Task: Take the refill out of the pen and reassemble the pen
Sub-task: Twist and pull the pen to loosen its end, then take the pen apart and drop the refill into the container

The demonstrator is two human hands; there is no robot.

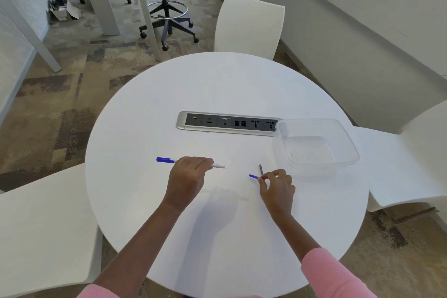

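Round white table (217,84) carries a socket strip (227,123) and a clear plastic container (348,138). The left hand (187,176) grips the white pen barrel (219,166), its blue cap (165,159) pointing left. The right hand (278,189) pinches the dark refill (260,169) and a small blue piece (253,176), apart from the barrel.

Left hand (187,174) curled in grip, right hand (278,186) pinching

White pen barrel (219,166) with blue cap (165,159), white table (217,89), pink sleeves (336,273), mottled brown carpet (60,128).
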